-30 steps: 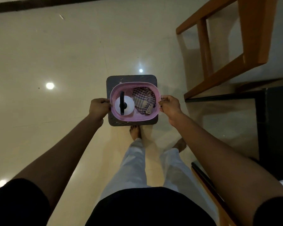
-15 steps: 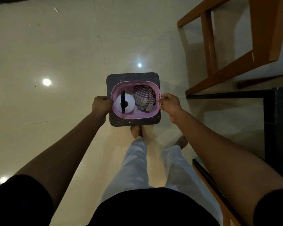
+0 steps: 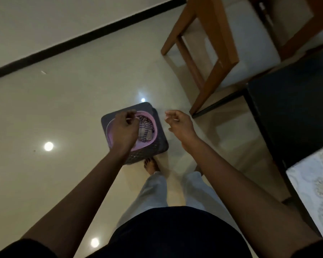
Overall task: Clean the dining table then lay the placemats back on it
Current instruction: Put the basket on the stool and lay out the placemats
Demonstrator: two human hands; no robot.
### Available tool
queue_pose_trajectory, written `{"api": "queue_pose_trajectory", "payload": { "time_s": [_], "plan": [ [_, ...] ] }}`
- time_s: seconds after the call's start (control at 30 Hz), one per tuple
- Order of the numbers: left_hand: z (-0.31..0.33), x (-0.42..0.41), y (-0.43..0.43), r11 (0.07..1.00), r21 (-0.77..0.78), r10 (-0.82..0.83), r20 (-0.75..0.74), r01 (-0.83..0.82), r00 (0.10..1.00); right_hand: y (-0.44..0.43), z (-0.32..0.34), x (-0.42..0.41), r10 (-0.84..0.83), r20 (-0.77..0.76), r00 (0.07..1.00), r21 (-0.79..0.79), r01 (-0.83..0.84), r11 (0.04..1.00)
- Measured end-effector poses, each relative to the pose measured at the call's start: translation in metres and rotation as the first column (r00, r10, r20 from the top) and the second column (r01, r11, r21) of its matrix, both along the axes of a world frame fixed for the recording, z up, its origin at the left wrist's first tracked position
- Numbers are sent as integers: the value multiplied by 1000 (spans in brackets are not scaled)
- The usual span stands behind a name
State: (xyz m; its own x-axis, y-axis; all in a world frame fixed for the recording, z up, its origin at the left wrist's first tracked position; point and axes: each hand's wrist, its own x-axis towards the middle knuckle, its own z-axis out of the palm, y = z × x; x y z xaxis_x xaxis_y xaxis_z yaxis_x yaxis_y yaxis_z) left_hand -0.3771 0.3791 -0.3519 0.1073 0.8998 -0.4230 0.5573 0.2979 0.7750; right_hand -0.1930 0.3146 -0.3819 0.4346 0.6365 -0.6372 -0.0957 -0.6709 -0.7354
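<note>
Person stands over a pink basket (image 3: pixel 155 127) sitting on a dark woven stool (image 3: pixel 160 144) on the floor (image 3: pixel 63 108). Left hand (image 3: pixel 124 128) is low over the basket's left half, fingers curled. The frame is blurred there, so can't tell if its grip has anything in it. Right hand (image 3: pixel 179 123) hangs apart, right of the basket, grip loose and empty. Checked cloth (image 3: pixel 145 127) lies in the basket's right half. Dark tabletop (image 3: pixel 291 112) is off to the right, and a pale patterned placemat (image 3: pixel 315 187) looks to lie on its near end. Wooden chair (image 3: pixel 220 58) stands beyond.

Likely step: fetching cleaning gear.

Risks:
- The basket only rests on the stool with no hand steadying it, so a one-handed tug could tip it or drag it off.
- The placemat will just get wiped around unless it is lifted first.
</note>
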Motion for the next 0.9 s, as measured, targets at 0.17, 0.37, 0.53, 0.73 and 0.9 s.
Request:
{"api": "queue_pose_trajectory", "payload": {
  "time_s": [0.17, 0.37, 0.53, 0.73, 0.9],
  "plan": [
    [46, 89, -38, 960, -15, -277, 129, 281, 952, -77, 64, 63, -259, 6, 966, 119, 256, 959],
    [80, 227, -118, 793, -20, -598, 170, 609, 784, -221, 125, 156, -564, 104, 819, 175, 543, 821],
    [106, 325, -208, 638, -39, -740, 245, 769, 626, -341, 135, 213, -752, 130, 646, 223, 720, 657],
    [112, 402, -297, 502, -29, -831, 260, 865, 491, -445, 120, 250, -850, 111, 515, 240, 816, 526],
    [99, 435, -341, 431, -35, -880, 205, 902, 428, -502, 103, 264, -887, 110, 448, 167, 871, 461]
  ]
}}
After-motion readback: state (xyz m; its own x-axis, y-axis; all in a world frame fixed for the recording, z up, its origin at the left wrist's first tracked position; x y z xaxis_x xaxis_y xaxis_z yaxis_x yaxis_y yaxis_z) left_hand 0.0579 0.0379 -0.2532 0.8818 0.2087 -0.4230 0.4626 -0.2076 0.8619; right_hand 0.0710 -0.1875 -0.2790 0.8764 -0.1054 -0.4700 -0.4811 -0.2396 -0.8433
